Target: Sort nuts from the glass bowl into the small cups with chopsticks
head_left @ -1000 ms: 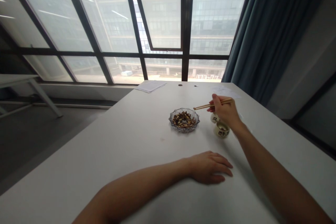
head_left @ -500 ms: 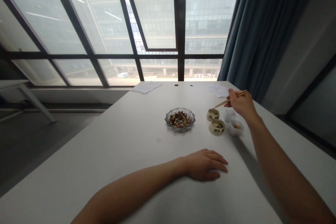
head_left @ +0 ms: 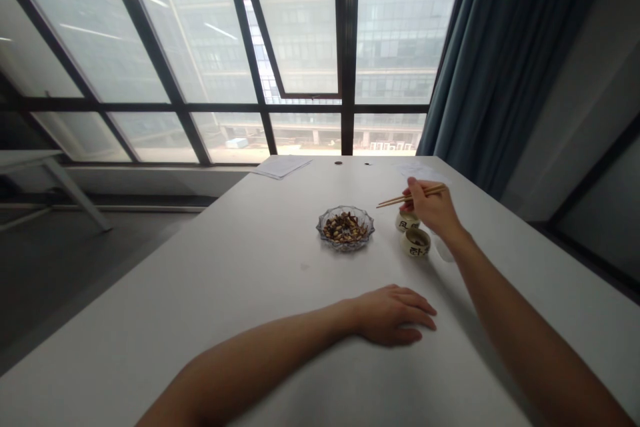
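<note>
My right hand [head_left: 431,205] grips a pair of wooden chopsticks [head_left: 400,199] above the table. Their tips point left, in the air between the small cups and a clear glass bowl [head_left: 320,229], with nothing visible between them. Small mixed brown and pale pieces [head_left: 345,227] fill the bowl; their kind is too small to tell. Below the right hand stand two beige cups with dark characters, the rear cup [head_left: 407,221] partly hidden by it and the front cup [head_left: 416,242] with something dark inside. My left hand [head_left: 395,315] lies flat on the table, fingers spread, holding nothing.
A translucent plastic container [head_left: 443,249] is mostly behind my right forearm. Paper sheets [head_left: 283,167] lie at the far left of the white table [head_left: 240,267], others [head_left: 413,169] at the far right. Two small dark items lie near the far edge. A blue curtain [head_left: 465,67] hangs at right.
My right hand has moved left with the chopsticks, whose tips have gone from the rear cup towards the glass bowl. One plastic container is now hidden by the arm. The left hand stays put.
</note>
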Demonstrator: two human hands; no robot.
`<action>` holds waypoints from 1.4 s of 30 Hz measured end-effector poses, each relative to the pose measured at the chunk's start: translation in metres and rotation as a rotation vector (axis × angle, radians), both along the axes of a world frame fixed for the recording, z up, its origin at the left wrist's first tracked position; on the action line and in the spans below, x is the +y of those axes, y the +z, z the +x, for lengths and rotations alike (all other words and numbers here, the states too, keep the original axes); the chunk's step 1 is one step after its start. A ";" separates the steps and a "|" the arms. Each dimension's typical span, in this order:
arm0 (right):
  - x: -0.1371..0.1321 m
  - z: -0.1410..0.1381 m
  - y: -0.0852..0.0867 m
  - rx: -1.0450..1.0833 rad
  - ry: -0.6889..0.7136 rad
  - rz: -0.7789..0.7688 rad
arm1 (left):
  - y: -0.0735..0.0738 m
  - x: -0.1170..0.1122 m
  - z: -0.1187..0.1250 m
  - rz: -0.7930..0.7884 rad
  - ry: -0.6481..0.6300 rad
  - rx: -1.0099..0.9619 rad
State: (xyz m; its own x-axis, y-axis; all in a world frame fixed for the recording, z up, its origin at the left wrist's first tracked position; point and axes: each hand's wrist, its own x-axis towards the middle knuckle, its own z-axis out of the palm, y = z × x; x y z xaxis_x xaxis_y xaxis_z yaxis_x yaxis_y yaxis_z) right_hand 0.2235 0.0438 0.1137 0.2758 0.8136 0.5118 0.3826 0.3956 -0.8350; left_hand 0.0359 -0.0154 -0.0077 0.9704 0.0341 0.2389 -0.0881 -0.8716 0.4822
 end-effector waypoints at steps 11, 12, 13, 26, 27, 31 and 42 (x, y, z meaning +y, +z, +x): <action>0.011 -0.039 -0.033 -0.079 0.243 -0.127 | -0.001 -0.001 0.002 0.011 0.004 -0.008; 0.011 -0.040 -0.035 -0.087 0.247 -0.136 | -0.001 -0.001 0.002 0.014 0.001 -0.011; 0.012 -0.041 -0.037 -0.093 0.243 -0.143 | -0.001 -0.001 0.002 0.016 -0.003 -0.012; 0.024 -0.041 -0.058 -0.096 0.211 -0.143 | -0.003 0.000 0.001 0.013 -0.007 -0.022; 0.023 -0.041 -0.058 -0.096 0.192 -0.135 | -0.002 0.000 0.001 0.012 -0.008 -0.020; 0.020 -0.044 -0.055 -0.098 0.135 -0.118 | -0.002 0.000 0.001 0.009 -0.010 0.001; 0.002 -0.013 -0.007 -0.007 0.034 0.021 | 0.002 0.000 0.000 0.004 -0.009 0.007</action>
State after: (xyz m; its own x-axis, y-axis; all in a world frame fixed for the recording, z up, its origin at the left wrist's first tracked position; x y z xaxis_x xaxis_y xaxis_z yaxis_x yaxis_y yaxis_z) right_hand 0.2104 0.0454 0.1070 0.2449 0.8114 0.5307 0.3743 0.4258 -0.8238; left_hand 0.0361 -0.0154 -0.0060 0.9724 0.0246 0.2321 -0.0924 -0.8727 0.4794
